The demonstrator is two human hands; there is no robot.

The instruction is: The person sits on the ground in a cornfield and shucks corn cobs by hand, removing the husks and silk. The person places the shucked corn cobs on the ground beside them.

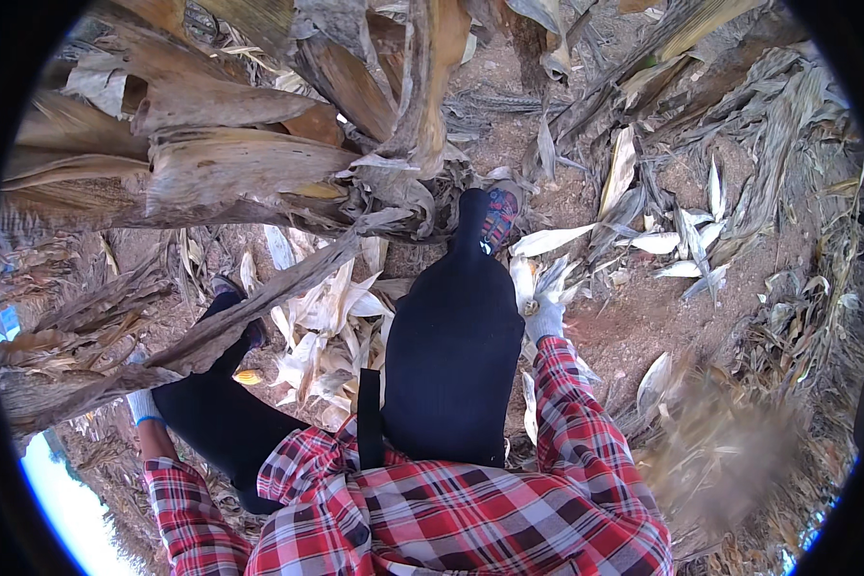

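I cannot tell how tightly either grips, but your right hand extends forward against pale husks, your left hand leftward beside a dry leaf.

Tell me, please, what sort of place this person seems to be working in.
It looks like an outdoor crop field, probably dried maize: withered brown leaves spread across the upper left, and pale, papery husks lie scattered on bare reddish soil.
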